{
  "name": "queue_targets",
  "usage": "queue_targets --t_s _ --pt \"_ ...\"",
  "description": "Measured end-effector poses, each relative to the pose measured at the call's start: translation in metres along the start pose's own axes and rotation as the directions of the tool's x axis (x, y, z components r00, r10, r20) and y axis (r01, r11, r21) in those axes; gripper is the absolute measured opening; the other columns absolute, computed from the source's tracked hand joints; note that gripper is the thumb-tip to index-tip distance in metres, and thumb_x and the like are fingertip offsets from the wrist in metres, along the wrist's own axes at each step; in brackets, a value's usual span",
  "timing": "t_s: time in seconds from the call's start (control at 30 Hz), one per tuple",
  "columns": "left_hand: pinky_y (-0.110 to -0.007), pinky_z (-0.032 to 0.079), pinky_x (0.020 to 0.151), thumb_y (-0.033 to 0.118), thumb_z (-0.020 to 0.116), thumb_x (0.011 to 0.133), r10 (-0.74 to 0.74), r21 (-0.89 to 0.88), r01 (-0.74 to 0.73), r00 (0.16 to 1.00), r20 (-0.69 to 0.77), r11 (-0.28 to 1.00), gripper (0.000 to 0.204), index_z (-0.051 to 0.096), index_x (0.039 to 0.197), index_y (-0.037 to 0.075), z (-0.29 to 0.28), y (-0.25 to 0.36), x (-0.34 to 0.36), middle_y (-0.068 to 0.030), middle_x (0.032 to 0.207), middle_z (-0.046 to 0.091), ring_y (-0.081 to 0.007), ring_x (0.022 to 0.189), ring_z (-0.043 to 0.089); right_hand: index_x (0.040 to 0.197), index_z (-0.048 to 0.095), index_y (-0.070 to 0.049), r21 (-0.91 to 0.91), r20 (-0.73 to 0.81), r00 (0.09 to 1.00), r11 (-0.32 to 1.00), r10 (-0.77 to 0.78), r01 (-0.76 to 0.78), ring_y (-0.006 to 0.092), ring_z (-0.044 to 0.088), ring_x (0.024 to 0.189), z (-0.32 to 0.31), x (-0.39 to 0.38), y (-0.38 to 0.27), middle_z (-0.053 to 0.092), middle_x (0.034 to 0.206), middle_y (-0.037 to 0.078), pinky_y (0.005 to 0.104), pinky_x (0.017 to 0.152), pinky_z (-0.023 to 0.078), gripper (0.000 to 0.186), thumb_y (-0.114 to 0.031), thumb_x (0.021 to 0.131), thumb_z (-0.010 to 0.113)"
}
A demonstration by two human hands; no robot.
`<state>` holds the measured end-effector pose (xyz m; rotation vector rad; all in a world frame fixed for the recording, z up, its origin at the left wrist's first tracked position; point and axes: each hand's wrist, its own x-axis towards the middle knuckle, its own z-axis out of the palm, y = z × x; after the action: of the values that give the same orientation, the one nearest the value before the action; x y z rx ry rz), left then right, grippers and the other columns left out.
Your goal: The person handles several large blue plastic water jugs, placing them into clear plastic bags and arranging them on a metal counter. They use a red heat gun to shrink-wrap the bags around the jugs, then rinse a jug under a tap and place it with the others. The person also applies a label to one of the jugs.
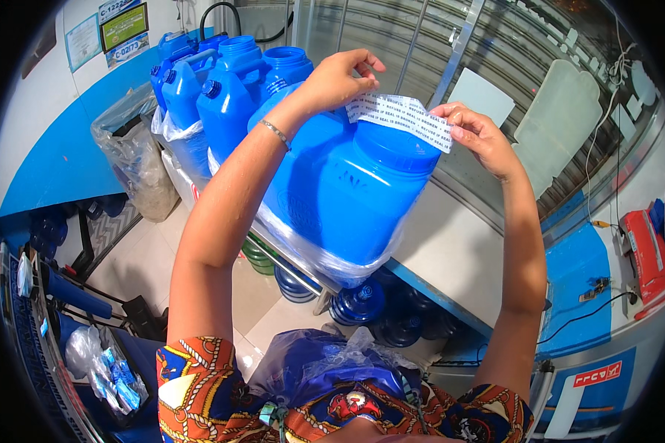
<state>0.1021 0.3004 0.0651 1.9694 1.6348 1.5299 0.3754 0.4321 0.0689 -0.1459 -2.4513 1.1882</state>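
Observation:
A blue plastic water container [332, 196] with a wide round blue cap [399, 148] stands in front of me, its lower part in clear plastic wrap. Across the top of the cap lies a white plastic seal band [399, 112] with rows of dark print. My right hand [480, 136] pinches the band's right end between thumb and fingers. Over the band's left end is my left hand [343, 77], its fingers loosely bent and apart, with the underside close to or touching the band. The far side of the cap is hidden behind the band.
More blue jugs [233, 111] crowd the bench at the back left, beside a clear plastic bag [133, 148]. Round water bottles [358, 301] sit under the bench. A metal shutter [391, 37] stands behind a glass frame. At right hangs a red case [645, 247].

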Motion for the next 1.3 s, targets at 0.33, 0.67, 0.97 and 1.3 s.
queue_targets --t_s 0.33,0.67,0.97,1.3 --pt "-0.035 0.053 0.079 0.007 0.067 0.086 0.335 0.147 -0.352 0.933 0.128 0.924 0.023 0.068 0.108 0.003 -0.003 0.019 -0.055 -0.0127 0.096 0.067 -0.0254 0.090 0.066 0.085 0.070 -0.005 -0.259 0.028 0.990 0.956 -0.139 0.141 0.0261 0.047 0.127 0.008 -0.014 -0.026 0.051 0.135 0.010 0.0421 0.106 0.038 0.013 -0.018 0.086 0.071" --pt "-0.044 0.037 0.103 0.013 0.067 0.081 0.332 0.014 -0.344 0.917 0.220 0.939 0.013 0.071 0.091 0.005 -0.006 0.026 -0.065 -0.0108 0.110 0.067 -0.0325 0.116 0.051 0.084 0.072 -0.005 -0.244 0.047 0.992 0.961 -0.121 0.128 0.0319 0.045 0.131 0.019 -0.019 -0.020 0.048 0.138 0.017 0.0476 0.106 0.040 0.026 -0.031 0.084 0.076" --pt "-0.056 0.020 0.116 0.017 0.070 0.079 0.306 0.360 -0.378 0.921 0.242 0.853 0.025 0.066 0.101 0.005 -0.001 0.032 -0.069 -0.0155 0.146 0.048 -0.0418 0.143 0.029 0.113 0.068 -0.003 -0.536 -0.237 0.971 0.828 0.036 -0.161 0.0213 0.059 0.105 0.028 -0.004 -0.038 0.059 0.118 0.012 0.0326 0.085 0.050 0.035 -0.021 0.083 0.075" --pt "-0.053 0.032 0.113 0.036 0.073 0.076 0.264 0.543 -0.321 0.947 0.182 0.776 0.062 0.060 0.125 0.000 0.001 0.031 -0.065 -0.0305 0.148 0.036 -0.0498 0.137 0.034 0.145 0.042 -0.002 -0.673 -0.113 0.993 0.733 0.028 -0.098 0.0363 0.054 0.120 0.038 0.020 -0.035 0.048 0.138 0.021 0.0385 0.103 0.044 0.073 -0.024 0.081 0.072"
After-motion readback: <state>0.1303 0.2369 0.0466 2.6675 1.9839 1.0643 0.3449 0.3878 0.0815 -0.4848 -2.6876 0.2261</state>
